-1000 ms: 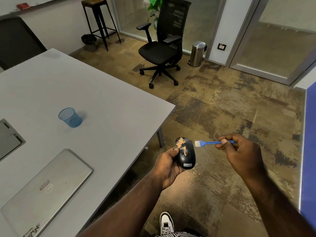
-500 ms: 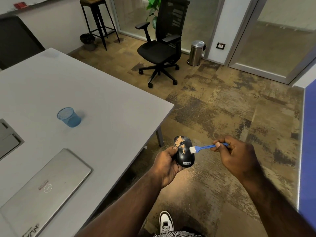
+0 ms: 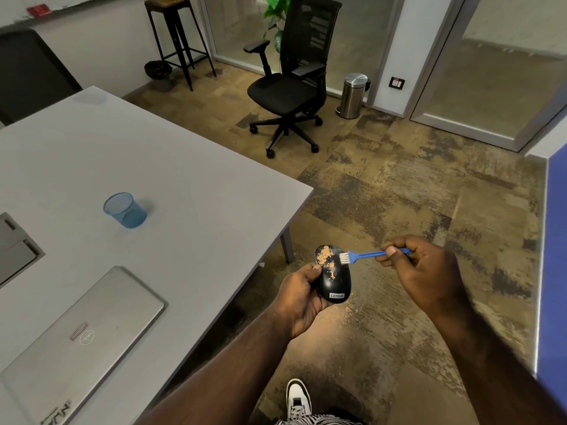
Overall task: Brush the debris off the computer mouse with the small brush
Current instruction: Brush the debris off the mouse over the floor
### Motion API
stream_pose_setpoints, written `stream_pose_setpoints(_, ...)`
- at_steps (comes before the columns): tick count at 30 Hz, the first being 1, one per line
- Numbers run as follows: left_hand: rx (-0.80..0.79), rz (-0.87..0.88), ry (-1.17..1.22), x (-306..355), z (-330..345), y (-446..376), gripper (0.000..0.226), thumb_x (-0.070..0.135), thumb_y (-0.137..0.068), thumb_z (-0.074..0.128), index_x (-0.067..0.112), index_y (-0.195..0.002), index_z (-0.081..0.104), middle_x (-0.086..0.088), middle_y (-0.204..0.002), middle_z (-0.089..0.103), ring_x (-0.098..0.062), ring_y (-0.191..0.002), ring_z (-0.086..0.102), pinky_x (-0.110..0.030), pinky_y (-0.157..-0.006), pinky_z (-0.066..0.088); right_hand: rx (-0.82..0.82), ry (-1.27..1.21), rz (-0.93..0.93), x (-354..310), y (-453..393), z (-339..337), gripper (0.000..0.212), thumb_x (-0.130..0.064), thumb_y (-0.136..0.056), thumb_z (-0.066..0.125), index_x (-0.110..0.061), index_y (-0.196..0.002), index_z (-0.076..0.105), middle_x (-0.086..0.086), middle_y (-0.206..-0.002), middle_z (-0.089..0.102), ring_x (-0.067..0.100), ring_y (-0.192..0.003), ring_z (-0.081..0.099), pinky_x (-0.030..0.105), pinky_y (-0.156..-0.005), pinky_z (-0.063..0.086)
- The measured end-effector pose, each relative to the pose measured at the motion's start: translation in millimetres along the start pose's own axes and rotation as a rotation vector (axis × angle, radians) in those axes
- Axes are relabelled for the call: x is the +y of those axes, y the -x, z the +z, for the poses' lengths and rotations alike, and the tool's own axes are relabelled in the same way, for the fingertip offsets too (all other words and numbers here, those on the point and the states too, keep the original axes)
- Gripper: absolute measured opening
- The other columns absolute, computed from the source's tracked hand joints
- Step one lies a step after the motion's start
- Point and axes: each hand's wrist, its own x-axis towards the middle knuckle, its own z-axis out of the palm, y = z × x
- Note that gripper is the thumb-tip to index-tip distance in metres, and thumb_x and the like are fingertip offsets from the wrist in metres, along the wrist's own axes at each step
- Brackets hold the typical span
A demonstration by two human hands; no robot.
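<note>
A black computer mouse (image 3: pixel 335 282) sits in my left hand (image 3: pixel 299 297), held out over the floor just past the table corner. Orange-tan debris (image 3: pixel 325 261) covers its upper half. My right hand (image 3: pixel 425 273) pinches a small blue brush (image 3: pixel 362 256) by its handle. The brush's white bristles touch the mouse's upper right edge, beside the debris.
A grey table (image 3: pixel 190 191) lies to the left with a blue mesh cup (image 3: pixel 125 210) and a closed silver laptop (image 3: pixel 82 342). A black office chair (image 3: pixel 294 84), a metal bin (image 3: pixel 352 95) and a stool (image 3: pixel 178 38) stand beyond. My shoe (image 3: pixel 298 397) is below. Fine dust lies on the carpet.
The brush swept down the mouse's right side, then came back up to its upper right edge. The debris patch now spreads further down the mouse. My left hand kept its hold.
</note>
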Motion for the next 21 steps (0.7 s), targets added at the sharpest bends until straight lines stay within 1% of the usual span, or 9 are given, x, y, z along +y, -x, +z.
stream_pose_setpoints(2, -0.009, -0.009, -0.004, -1, 1, 0, 0.035, 0.013, -0.102, 0.033, 0.001, -0.130, 0.051, -0.022, -0.127, 0.061, -0.032, -0.110, 0.063, -0.052, -0.098, 0.048, -0.044, 0.065, 0.000, -2, -2, 5, 0.019, -0.017, -0.088, 0.061, -0.034, -0.088, 0.068, -0.017, -0.071, 0.071, -0.001, -0.067, 0.070, 0.028, -0.060, 0.059)
stream_pose_setpoints(5, -0.021, -0.023, -0.008, -3, 1, 3, 0.033, 0.012, -0.102, 0.033, 0.002, -0.127, 0.053, -0.022, -0.127, 0.061, -0.034, -0.112, 0.062, -0.051, -0.096, 0.049, -0.016, 0.127, 0.084, 0, -10, 7, 0.015, -0.018, -0.090, 0.058, -0.027, -0.092, 0.070, -0.010, -0.074, 0.073, 0.010, -0.070, 0.071, 0.037, -0.065, 0.060)
stream_pose_setpoints(8, -0.036, -0.027, -0.020, -5, 2, 4, 0.029, 0.012, -0.102, 0.033, 0.005, -0.115, 0.058, -0.020, -0.120, 0.064, -0.032, -0.108, 0.064, -0.048, -0.092, 0.052, 0.005, 0.103, 0.080, -3, -16, 7, 0.013, -0.018, -0.090, 0.060, -0.024, -0.090, 0.071, -0.009, -0.072, 0.072, 0.012, -0.070, 0.071, 0.035, -0.065, 0.059)
stream_pose_setpoints(10, -0.052, -0.027, -0.020, -4, 3, 5, 0.030, 0.012, -0.102, 0.032, 0.005, -0.111, 0.060, -0.019, -0.116, 0.066, -0.031, -0.106, 0.065, -0.048, -0.091, 0.052, -0.024, 0.120, 0.061, -7, -16, 9, 0.012, -0.017, -0.089, 0.061, -0.021, -0.090, 0.072, -0.010, -0.072, 0.072, 0.013, -0.069, 0.071, 0.036, -0.065, 0.059)
stream_pose_setpoints(12, -0.068, -0.029, -0.020, -3, 3, 6, 0.030, 0.011, -0.102, 0.032, 0.005, -0.110, 0.060, -0.019, -0.114, 0.066, -0.031, -0.105, 0.065, -0.048, -0.091, 0.052, -0.034, 0.169, 0.082, -6, -19, 10, 0.013, -0.016, -0.090, 0.060, -0.018, -0.094, 0.072, -0.006, -0.075, 0.073, 0.015, -0.073, 0.072, 0.036, -0.067, 0.060)
stream_pose_setpoints(14, -0.078, -0.034, -0.029, -3, 4, 8, 0.029, 0.011, -0.102, 0.032, 0.006, -0.109, 0.060, -0.018, -0.113, 0.066, -0.031, -0.103, 0.065, -0.048, -0.088, 0.053, -0.018, 0.173, 0.107, -5, -21, 9, 0.015, -0.016, -0.092, 0.059, -0.018, -0.098, 0.072, -0.003, -0.079, 0.075, 0.015, -0.076, 0.072, 0.032, -0.069, 0.059)
stream_pose_setpoints(16, -0.086, -0.037, -0.033, -2, 4, 10, 0.029, 0.011, -0.103, 0.032, 0.006, -0.110, 0.059, -0.018, -0.112, 0.067, -0.031, -0.103, 0.066, -0.047, -0.089, 0.053, 0.001, 0.130, 0.082, -7, -22, 7, 0.015, -0.016, -0.092, 0.059, -0.019, -0.099, 0.072, -0.004, -0.077, 0.075, 0.008, -0.075, 0.072, 0.025, -0.066, 0.057)
stream_pose_setpoints(19, -0.095, -0.040, -0.026, -1, 5, 10, 0.029, 0.011, -0.103, 0.031, 0.006, -0.109, 0.060, -0.018, -0.110, 0.067, -0.030, -0.102, 0.065, -0.048, -0.093, 0.051, -0.021, 0.054, 0.023, -14, -21, 5, 0.015, -0.015, -0.091, 0.060, -0.025, -0.096, 0.071, -0.012, -0.075, 0.073, -0.005, -0.072, 0.070, 0.013, -0.062, 0.053)
stream_pose_setpoints(21, -0.101, -0.045, -0.018, -2, 5, 10, 0.029, 0.011, -0.103, 0.031, 0.005, -0.110, 0.059, -0.018, -0.110, 0.067, -0.030, -0.100, 0.066, -0.048, -0.093, 0.050, -0.050, 0.042, -0.016, -17, -20, 4, 0.016, -0.015, -0.090, 0.061, -0.028, -0.092, 0.070, -0.018, -0.073, 0.070, -0.009, -0.073, 0.068, 0.009, -0.061, 0.052)
